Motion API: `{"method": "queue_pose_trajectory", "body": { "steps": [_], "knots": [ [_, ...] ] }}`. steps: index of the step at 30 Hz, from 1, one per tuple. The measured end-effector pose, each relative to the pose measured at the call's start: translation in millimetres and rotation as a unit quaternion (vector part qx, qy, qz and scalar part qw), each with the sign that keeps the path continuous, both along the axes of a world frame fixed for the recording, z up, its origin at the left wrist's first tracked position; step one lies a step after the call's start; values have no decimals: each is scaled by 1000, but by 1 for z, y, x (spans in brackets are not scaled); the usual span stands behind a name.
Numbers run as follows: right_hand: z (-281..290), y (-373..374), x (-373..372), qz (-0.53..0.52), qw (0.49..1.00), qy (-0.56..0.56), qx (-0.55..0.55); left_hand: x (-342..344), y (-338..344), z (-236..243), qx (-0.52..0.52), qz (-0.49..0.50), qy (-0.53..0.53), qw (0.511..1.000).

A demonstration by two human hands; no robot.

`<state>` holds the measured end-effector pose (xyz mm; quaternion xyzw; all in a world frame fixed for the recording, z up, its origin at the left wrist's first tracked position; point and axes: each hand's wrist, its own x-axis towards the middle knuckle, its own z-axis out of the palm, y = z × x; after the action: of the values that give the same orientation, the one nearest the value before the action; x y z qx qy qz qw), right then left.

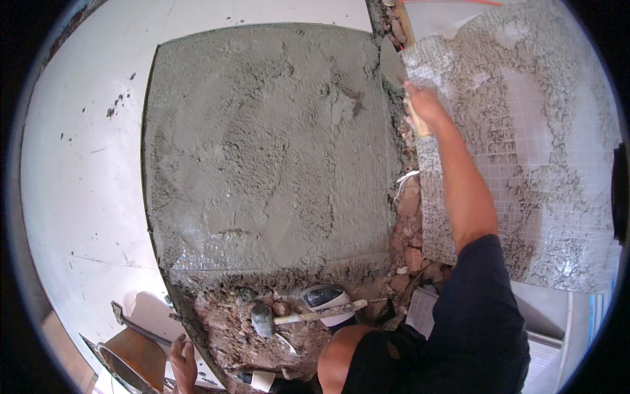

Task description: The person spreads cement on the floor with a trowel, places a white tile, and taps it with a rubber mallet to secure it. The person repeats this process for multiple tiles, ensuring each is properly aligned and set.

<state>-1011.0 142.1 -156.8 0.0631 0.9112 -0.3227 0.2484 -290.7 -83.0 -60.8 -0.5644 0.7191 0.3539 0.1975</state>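
Observation:
At the upper right of the wet grey mortar bed (pixel 266 144), my right hand (pixel 425 108) grips the pale wooden handle of a tool with a flat grey metal blade (pixel 392 65). It is beside a gridded tile (pixel 512 151) smeared with mortar. My left hand (pixel 183 360) is at the lower left with fingers curled near the end of a dark metal bar (pixel 141 331); what it holds is unclear. A rusty, tilted bucket (pixel 131 360) lies just left of it.
White tiles (pixel 85 190) border the mortar on the left. A mallet (pixel 262 320) lies on rubble below the bed, near my shoe (pixel 325 295). A strip of broken rubble (pixel 408 217) runs along the right edge, with a white cord (pixel 407 178).

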Motion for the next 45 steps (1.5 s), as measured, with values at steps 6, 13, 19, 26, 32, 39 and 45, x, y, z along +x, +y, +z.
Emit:
{"method": "queue_pose_trajectory", "body": {
  "steps": [6,13,19,26,32,39,45],
  "knots": [
    [-31,-95,35,36,990,-34,-129,13,-3,7,13,18,-9,1000],
    [3,-151,114,171,971,-81,-148,6,-17,-11,-6,-16,27,999],
    [6,-73,205,-121,950,-104,-269,5,-14,0,26,39,61,997],
    [-70,-231,166,77,951,0,-300,19,-13,1,25,45,52,997],
    [-5,-175,135,456,872,170,52,18,-7,3,17,46,57,997],
    [7,-142,46,421,842,236,240,20,-7,1,24,32,44,998],
    [3,-126,25,344,923,83,149,16,-5,2,4,69,65,996]
  ]
}}
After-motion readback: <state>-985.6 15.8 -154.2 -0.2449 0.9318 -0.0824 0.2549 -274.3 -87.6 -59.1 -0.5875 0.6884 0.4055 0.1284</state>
